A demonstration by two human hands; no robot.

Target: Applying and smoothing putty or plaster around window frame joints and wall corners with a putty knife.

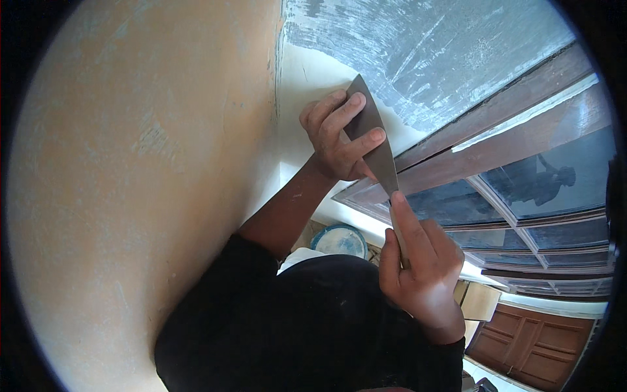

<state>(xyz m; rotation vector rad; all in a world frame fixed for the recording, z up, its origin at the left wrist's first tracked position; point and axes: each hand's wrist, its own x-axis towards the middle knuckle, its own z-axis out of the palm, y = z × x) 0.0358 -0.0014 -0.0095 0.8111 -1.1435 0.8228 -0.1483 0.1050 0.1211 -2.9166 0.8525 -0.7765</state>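
My right hand point(421, 268) is clamped on the handle of the putty knife point(375, 140), and my left hand point(339, 137) presses its fingers flat on the blade against the white-filled wall point(313, 78). Even pressure and a shallow angle should keep it smooth, though I can't quite see the edge's contact.

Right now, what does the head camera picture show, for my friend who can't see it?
Two hands press a wide metal scraper against a grey wall: the left hand on the blade, the right hand gripping the handle. A wooden window frame is beside it and a round bucket below.
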